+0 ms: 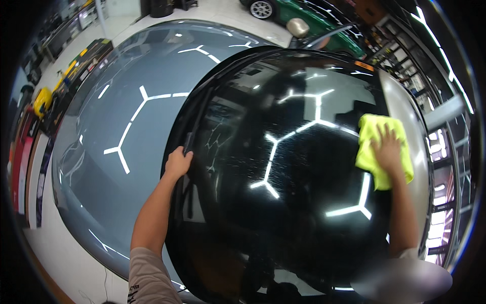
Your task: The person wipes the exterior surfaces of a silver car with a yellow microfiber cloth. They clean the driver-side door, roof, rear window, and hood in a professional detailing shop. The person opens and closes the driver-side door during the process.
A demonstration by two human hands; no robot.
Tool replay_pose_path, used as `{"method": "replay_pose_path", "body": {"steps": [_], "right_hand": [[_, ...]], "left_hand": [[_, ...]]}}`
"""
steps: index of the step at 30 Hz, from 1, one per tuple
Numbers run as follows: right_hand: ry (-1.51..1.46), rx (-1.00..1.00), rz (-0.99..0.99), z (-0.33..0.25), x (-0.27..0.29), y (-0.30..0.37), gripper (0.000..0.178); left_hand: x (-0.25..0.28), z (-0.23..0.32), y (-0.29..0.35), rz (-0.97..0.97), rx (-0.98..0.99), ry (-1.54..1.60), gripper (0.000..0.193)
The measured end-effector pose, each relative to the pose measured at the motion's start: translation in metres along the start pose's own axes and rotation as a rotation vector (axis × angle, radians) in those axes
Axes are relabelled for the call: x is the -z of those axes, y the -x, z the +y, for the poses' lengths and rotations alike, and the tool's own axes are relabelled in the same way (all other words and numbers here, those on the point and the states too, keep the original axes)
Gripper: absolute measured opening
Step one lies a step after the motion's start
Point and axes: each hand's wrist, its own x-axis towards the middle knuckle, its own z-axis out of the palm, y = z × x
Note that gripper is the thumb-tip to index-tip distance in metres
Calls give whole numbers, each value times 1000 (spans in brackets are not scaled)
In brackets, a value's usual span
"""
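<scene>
While the left hand [178,163] curls its fingers around the wiper [189,139] at the windshield's [283,167] lower edge, the right hand [387,150] lies flat with fingers spread, pressing a yellow cloth [377,133] against the glass near the roof [405,109].

Bright branching strip lights overhead are mirroring as white Y-shaped glare on the dark windshield [283,167] and the grey hood [126,126], while the surrounding shop floor is lying evenly lit. Fisheye distortion is bending straight edges toward the rim, where the frame is darkening into a black vignette. A smeared, blurred patch is softening the lower right corner.
</scene>
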Motion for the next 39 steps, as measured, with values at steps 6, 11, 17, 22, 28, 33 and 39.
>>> {"method": "replay_pose_path", "body": {"steps": [6, 11, 17, 22, 28, 33, 39], "right_hand": [[25, -209, -145, -45, -42, -223, 60], [-168, 219, -50, -289, -48, -287, 51], [-275, 902, 32, -607, 10, -19, 43], [-434, 1028, 8, -582, 25, 36, 39], [10, 360, -27, -209, -2, -115, 32], [267, -142, 43, -49, -25, -128, 40], [-433, 391, 104, -461, 8, -43, 39]], "left_hand": [[27, -19, 9, 109, -191, 220, 33], [39, -23, 15, 24, -79, 203, 35], [35, -26, 11, 115, -201, 249, 31], [42, -21, 10, 44, -71, 160, 28], [48, -20, 19, 96, -155, 266, 32], [39, -39, 21, 126, -213, 341, 37], [41, -44, 24, 117, -156, 323, 38]]}}
